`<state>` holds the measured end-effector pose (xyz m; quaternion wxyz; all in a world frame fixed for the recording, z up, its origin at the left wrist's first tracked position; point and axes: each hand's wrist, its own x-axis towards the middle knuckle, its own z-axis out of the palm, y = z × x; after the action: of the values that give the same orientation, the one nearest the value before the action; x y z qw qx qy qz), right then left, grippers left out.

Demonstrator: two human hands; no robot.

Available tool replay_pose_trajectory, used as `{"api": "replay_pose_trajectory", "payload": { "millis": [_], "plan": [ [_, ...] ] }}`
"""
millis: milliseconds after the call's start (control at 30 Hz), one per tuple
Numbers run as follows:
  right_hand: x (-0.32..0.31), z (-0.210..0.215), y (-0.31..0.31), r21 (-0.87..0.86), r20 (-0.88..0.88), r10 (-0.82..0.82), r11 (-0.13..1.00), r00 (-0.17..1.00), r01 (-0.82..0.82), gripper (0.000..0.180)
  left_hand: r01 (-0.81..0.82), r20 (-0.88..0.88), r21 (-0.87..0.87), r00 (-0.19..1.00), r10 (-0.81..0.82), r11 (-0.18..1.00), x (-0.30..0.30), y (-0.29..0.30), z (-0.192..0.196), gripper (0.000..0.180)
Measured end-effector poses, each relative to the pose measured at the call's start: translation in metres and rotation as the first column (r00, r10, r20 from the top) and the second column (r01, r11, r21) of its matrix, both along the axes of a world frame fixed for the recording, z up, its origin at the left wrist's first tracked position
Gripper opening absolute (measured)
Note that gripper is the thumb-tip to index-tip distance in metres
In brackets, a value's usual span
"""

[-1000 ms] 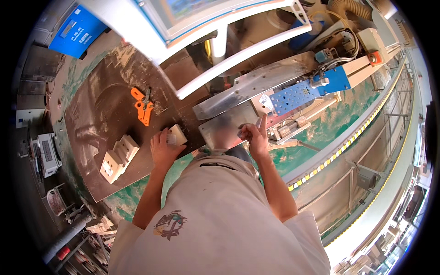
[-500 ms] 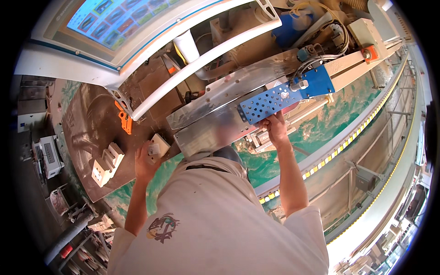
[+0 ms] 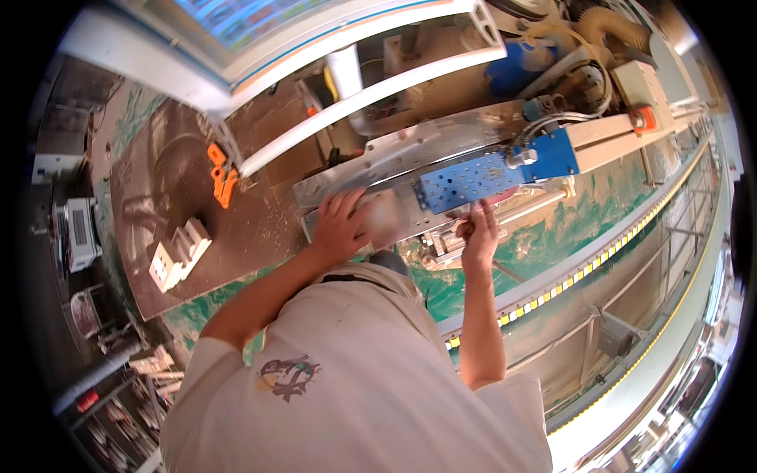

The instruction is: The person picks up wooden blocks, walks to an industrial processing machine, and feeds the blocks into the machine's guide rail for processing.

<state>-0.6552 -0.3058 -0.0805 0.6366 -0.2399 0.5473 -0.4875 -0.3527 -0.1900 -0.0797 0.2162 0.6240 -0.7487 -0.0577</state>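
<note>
My left hand point(image 3: 339, 226) is over the left end of a machine's bare metal bed point(image 3: 414, 226). Against its fingertips, blurred by motion, is a pale wooden block point(image 3: 384, 213). The fingers are bent over the near side of the block, and its lower edge is hard to make out. A blue perforated guard plate point(image 3: 465, 183) covers the bed to the right. My right hand point(image 3: 479, 235) is closed beside the guard's near edge, fingers curled; what they hold, if anything, is hidden.
Pale notched wooden blocks point(image 3: 180, 254) sit on the brown tabletop point(image 3: 236, 240) at left, near an orange clamp-like fitting point(image 3: 223, 177). A screen panel point(image 3: 244, 31) and white rail point(image 3: 378, 98) overhang the far side. At right runs a long rail with yellow marks point(image 3: 552, 293).
My left hand has moved right from the brown tabletop onto the metal bed with the wooden block. My right hand has drawn slightly back from the guard's edge. The head view has shifted.
</note>
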Motion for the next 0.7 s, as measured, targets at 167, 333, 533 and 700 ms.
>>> {"api": "replay_pose_trajectory", "payload": {
  "millis": [167,333,533,700],
  "plan": [
    [0.052,-0.001,0.088,0.170,-0.014,0.384,0.911,0.923,-0.376,0.059,-0.045,-0.086,-0.069,0.996,0.039,0.997,-0.015,-0.036,-0.012,0.067],
    [0.109,0.004,0.120,0.126,0.131,0.490,0.854,0.862,-0.505,0.084,-0.040,-0.275,-0.118,0.961,0.006,0.992,0.014,-0.020,-0.001,0.062],
    [0.153,-0.022,0.132,0.042,0.134,0.491,0.865,0.861,-0.500,0.098,-0.350,-0.289,-0.064,0.903,0.318,0.935,0.142,0.093,0.061,0.031],
    [0.153,-0.018,0.136,0.123,-0.106,0.505,0.862,0.857,-0.492,0.033,-0.703,-0.089,-0.043,0.710,0.699,0.710,0.274,0.215,0.100,0.043]
  ]
}}
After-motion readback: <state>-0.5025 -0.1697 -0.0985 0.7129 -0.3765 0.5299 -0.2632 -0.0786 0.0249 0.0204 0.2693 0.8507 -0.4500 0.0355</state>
